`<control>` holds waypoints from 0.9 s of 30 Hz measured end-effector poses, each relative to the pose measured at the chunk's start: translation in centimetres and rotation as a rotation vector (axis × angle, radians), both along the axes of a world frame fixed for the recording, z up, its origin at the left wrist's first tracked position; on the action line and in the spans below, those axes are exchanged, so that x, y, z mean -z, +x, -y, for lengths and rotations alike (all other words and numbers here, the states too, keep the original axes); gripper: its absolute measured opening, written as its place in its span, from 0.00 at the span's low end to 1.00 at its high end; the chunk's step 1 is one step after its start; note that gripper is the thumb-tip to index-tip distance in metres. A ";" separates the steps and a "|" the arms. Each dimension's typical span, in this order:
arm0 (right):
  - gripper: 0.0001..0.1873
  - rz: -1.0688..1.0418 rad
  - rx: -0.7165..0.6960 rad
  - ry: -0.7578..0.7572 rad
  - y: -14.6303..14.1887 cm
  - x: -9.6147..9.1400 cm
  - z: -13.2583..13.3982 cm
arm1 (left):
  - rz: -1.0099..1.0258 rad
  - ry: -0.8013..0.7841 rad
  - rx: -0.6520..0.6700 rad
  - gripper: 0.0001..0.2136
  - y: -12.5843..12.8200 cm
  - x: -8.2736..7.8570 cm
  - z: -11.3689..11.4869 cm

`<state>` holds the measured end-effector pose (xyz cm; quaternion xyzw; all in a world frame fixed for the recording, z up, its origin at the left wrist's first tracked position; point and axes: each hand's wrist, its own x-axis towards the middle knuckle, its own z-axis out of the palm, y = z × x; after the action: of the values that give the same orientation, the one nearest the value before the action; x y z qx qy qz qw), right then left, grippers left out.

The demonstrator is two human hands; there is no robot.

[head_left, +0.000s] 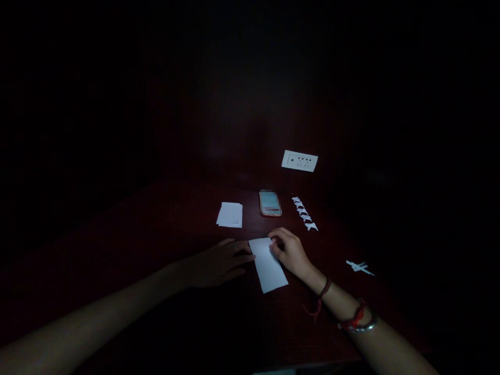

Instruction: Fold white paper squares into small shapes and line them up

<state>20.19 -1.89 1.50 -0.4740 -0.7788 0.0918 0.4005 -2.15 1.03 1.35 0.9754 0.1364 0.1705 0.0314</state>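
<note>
A white paper strip (269,266) lies on the dark red table (164,239) in front of me. My left hand (219,262) rests flat on the table with its fingers stretched out, the fingertips touching the strip's left edge. At the strip's top right corner my right hand (289,252) has its fingers curled and pressed down on the paper. Red threads and a metal bangle sit on my right wrist.
The room is very dark. A small stack of white paper (230,214) lies behind my left hand. A phone (270,202) lies face up further back. A row of cut paper shapes (304,213), paper scraps (359,267) and a white wall socket (299,160) are at the right.
</note>
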 end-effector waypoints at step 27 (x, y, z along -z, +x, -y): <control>0.16 0.358 -0.335 0.039 0.4 -0.3 1.1 | -0.003 -0.015 -0.044 0.17 -0.4 0.2 -0.1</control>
<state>20.62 -2.99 1.79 -0.3390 -0.9068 0.0564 0.2442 -2.57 1.09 1.13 0.9721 0.1590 0.1687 0.0347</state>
